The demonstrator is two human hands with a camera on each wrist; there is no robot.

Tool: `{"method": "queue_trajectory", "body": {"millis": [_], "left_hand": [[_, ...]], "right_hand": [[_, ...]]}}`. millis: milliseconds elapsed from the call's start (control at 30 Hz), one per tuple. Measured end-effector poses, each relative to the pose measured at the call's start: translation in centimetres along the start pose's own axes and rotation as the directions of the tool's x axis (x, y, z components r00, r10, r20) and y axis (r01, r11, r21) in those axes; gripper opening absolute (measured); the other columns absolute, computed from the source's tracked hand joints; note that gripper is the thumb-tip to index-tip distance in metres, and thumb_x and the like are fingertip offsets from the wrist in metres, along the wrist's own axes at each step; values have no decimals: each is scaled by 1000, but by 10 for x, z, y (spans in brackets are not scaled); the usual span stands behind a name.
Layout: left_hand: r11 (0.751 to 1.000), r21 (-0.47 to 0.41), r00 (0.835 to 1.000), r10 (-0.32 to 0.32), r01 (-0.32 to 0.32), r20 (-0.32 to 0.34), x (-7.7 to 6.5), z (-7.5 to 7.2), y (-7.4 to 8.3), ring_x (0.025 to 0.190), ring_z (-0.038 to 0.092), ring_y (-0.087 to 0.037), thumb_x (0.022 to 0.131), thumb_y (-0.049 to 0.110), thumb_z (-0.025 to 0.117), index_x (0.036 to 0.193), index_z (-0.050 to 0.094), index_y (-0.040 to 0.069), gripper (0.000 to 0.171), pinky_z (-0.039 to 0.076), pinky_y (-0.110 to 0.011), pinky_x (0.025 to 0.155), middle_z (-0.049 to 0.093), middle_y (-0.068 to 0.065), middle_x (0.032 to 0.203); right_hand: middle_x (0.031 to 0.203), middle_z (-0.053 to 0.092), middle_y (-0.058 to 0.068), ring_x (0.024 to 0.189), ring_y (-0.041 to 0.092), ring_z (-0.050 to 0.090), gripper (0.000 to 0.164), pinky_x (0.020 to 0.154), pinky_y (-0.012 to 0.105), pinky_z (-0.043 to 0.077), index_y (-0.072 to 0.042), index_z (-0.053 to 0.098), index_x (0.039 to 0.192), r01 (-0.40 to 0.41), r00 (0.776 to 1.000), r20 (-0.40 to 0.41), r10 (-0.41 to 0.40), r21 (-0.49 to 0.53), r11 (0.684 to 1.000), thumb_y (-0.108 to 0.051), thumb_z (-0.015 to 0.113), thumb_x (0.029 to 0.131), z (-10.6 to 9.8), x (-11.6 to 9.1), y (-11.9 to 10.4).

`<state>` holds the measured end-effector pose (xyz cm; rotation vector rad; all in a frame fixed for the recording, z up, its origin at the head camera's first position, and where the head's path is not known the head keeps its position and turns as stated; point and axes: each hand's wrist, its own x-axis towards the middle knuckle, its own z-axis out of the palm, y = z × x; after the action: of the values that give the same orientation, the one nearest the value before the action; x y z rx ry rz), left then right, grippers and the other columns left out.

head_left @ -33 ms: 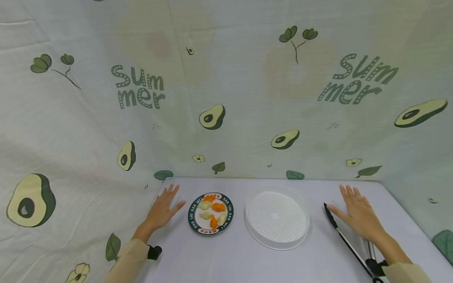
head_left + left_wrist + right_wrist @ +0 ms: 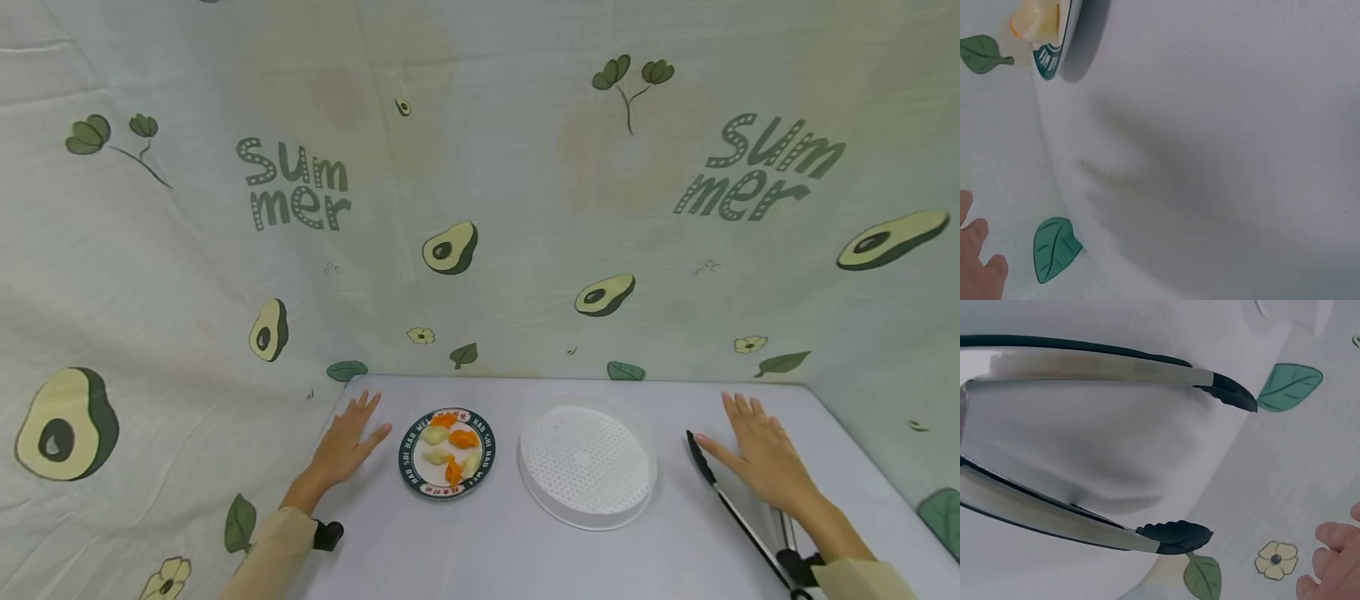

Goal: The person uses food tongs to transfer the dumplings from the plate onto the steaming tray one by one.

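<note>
both left hand [image 2: 341, 443] and right hand [image 2: 771, 457] are held straight-fingered and empty; dumplings [image 2: 463, 439] are set on a plate [image 2: 407, 460] left of the perforated tray [image 2: 587, 458], tongs [image 2: 1104, 367] right, seemingly for easy reach.

On the white straight-edged table [image 2: 510, 554], the round white perforated plastic tray [image 2: 587, 460] sits central! Nine o'clock of it, the round green-rimmed plate [image 2: 407, 457], orange and cream dumplings [image 2: 462, 439] on top; farther out at nine, left hand [image 2: 345, 442]. Toward four, black-and-metal tongs [image 2: 1097, 365], right hand [image 2: 768, 454] above; pale printed cloth [image 2: 525, 167] behind, at twelve.
</note>
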<state>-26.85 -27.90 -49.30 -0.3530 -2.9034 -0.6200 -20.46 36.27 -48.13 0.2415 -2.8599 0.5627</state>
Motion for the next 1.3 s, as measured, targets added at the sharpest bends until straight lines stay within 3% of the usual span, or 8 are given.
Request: {"method": "queue_trajectory", "body": {"millis": [267,433,600,767,833,1033,1167,1300], "left_hand": [[985,-174,999,-6,12,38,0,14,-2,146,14,-47,104,46,47,160,21,11,71,13,-69,112,16,-22,162],[963,-266,995,-14,38,94,-2,27,-6,147,13,-47,104,42,49,161,18,16,69,10,-69,112,12,-22,163],[944,-327,994,-15,51,111,-4,37,-7,148,11,-45,105,36,48,161,20,18,65,8,-68,113,14,-20,164],[919,-386,992,-32,76,121,-5,44,-6,148,12,-43,106,33,48,160,22,19,62,7,-65,115,19,-17,163],[909,-408,992,-41,86,119,-5,47,-6,147,17,-43,105,32,49,160,24,19,62,11,-65,115,21,-17,163],[906,-414,991,-41,89,124,-6,57,-4,136,37,-47,104,32,52,159,26,17,63,30,-63,109,25,-21,160],[905,-413,990,-44,97,136,-6,62,-1,132,42,-44,105,31,52,159,28,17,61,35,-61,108,30,-23,157],[896,-437,990,-15,77,143,-4,65,4,134,40,-41,105,25,51,157,31,11,58,32,-60,109,34,-23,154]], "right_hand": [[152,4,43,143,53,-11,93,112,54,-20,7,3,155,-22,1000,-18,22,-3,1000,-48,54,100,-4,-12,11],[147,2,50,139,59,-12,94,111,62,-15,5,-1,156,-72,997,7,72,15,997,-48,52,101,-8,-22,18],[144,4,53,133,68,-5,96,103,78,0,7,-6,154,-141,989,46,140,31,989,-50,50,101,-13,-33,25],[136,18,57,122,72,21,103,96,79,21,17,-6,149,-185,981,64,184,11,983,-52,53,100,-13,-42,33],[130,26,57,112,72,32,106,87,79,32,20,-5,148,-210,975,77,210,-8,978,-53,54,98,-11,-45,36],[106,34,58,83,66,48,115,63,68,46,21,-10,145,-314,932,179,315,-38,949,-63,52,95,-1,-55,42],[104,30,56,80,58,51,118,64,65,48,19,-16,144,-374,897,254,362,0,927,-65,50,95,5,-60,42],[109,25,58,89,62,49,119,72,68,47,19,-20,142,-427,861,328,390,48,903,-65,49,94,11,-64,43]]}}
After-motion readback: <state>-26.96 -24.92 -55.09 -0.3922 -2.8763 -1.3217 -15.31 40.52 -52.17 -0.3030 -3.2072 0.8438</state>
